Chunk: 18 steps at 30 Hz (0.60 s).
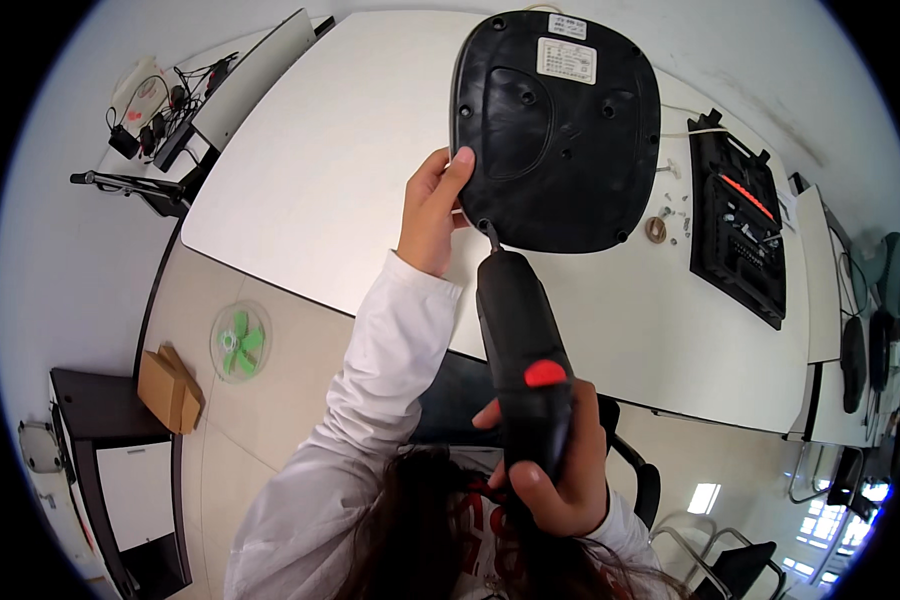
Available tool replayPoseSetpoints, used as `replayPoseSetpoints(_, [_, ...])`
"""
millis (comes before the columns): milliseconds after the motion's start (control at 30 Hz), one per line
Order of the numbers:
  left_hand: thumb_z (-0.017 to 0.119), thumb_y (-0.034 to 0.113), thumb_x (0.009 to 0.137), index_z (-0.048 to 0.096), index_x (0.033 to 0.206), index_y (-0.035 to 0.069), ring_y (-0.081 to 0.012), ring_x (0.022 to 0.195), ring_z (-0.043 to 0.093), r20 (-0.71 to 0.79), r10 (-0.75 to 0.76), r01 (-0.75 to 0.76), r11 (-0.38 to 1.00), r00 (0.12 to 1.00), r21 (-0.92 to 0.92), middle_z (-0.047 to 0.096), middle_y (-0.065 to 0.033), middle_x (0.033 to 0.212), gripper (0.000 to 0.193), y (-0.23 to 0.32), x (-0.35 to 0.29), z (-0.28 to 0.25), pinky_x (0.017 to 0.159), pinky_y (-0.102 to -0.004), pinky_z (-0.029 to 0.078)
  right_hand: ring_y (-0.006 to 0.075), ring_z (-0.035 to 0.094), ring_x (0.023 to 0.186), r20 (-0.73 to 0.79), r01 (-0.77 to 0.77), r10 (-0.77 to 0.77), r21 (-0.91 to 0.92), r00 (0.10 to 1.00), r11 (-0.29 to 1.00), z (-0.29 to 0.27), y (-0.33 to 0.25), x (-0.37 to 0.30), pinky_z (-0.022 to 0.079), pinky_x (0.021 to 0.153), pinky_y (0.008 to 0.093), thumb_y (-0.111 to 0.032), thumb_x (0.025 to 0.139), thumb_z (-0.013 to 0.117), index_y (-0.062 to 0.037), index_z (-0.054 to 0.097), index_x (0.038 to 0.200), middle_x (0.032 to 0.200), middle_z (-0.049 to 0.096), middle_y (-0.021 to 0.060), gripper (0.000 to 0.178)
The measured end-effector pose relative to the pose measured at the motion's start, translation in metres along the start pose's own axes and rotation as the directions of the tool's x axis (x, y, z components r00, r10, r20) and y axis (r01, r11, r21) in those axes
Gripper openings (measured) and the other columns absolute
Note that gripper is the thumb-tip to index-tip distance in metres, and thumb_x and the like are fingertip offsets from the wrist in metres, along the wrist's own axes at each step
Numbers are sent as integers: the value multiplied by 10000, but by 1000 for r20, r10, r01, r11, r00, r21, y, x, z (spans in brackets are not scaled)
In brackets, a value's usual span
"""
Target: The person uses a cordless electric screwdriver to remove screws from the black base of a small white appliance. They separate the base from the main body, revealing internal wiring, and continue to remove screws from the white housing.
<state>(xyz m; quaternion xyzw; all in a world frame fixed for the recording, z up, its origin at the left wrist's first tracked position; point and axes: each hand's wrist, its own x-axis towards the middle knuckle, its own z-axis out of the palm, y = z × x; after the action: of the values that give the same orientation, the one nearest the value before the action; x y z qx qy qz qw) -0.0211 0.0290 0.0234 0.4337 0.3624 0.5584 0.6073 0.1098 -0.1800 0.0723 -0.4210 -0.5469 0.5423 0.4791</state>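
Head view looks down on a white table (330, 170), where a black rounded base plate (558, 130) lies underside up near the far edge. Left hand (432, 208) grips the plate's near-left rim, thumb pressed on top. Right hand (550, 465) is wrapped around a black electric screwdriver (522, 360) with a red button, its bit touching the plate's near edge. Loose screws (673, 215) and a black panel (736, 228) lie right of the plate.

A repair workshop: white worktables (320, 190), loose screws (675, 215), opened black housing (735, 230), tangled chargers (155, 115).
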Motion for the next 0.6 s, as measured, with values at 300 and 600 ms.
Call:
replayPoseSetpoints(300, [499, 403, 919, 586, 1044, 61, -50, 722, 595, -7, 38, -38, 997, 999, -65, 647, 17, 862, 374, -3, -1, -13, 627, -206, 465, 204, 612, 688, -242, 171, -95, 318, 966, 933, -21, -1, -2, 530, 615, 302, -288, 820, 620, 35, 158, 1260, 1102, 471, 321, 715])
replayPoseSetpoints(600, [472, 350, 939, 531, 1153, 17, -109, 927, 595, 24, -10, 9, 999, 1000, 43, 622, -45, 1044, 400, -6, -6, -9, 785, -243, 467, 170, 597, 663, -164, 138, -98, 250, 982, 958, -22, 4, 18, 520, 600, 284, -273, 865, 563, 68, 225, 1189, 1072, 515, 264, 579])
